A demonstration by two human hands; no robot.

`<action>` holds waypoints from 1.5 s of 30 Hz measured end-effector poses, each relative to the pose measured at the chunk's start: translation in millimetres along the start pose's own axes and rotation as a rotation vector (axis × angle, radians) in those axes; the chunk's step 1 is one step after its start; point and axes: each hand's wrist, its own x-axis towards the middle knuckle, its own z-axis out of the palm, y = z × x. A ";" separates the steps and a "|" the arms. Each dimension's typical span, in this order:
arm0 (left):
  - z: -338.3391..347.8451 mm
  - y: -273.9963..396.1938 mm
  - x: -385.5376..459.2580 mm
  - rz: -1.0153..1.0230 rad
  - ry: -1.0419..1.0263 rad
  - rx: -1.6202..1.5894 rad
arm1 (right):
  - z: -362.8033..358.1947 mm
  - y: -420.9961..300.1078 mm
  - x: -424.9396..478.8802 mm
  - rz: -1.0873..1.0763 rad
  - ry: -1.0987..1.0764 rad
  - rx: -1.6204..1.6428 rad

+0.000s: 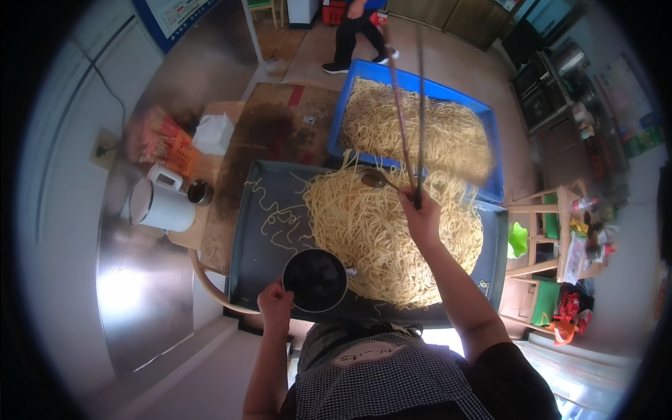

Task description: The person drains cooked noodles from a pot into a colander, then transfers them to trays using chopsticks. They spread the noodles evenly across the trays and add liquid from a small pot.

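My left hand (276, 303) grips the rim side of a round dark pot (315, 280), which is over the near left part of a grey metal tray (265, 207). A large heap of pale noodles (367, 231) fills most of this tray, with some loose strands at its left. Above the heap, my right hand (424, 216) is closed on a pair of long chopsticks (401, 121) that point away from me, and on a metal spoon (374, 178) whose bowl points left. Behind the tray, a blue plastic crate (496, 152) holds more noodles.
Left of the tray are a stained cardboard sheet (268, 126), a white jug (170, 207), a small dark cup (200, 192), an orange basket (178, 149) of packets and white tissues (213, 134). Wooden chairs (530, 268) stand right. Beyond the crate, a person (357, 37) is on foot.
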 end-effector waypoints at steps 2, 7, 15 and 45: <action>1.6 5.7 3.3 -0.002 -0.013 -0.018 | -7.7 -10.0 0.3 -0.028 -0.021 -0.038; 8.6 18.7 23.6 -0.019 -0.061 -0.107 | -11.5 -44.1 -23.6 0.085 -0.071 0.356; 22.0 77.6 87.9 -0.127 -0.041 -0.227 | 28.9 -57.7 -47.3 0.255 -0.389 0.273; 8.0 18.7 380.2 0.435 -0.176 0.155 | -88.9 0.4 -145.5 0.710 0.028 0.251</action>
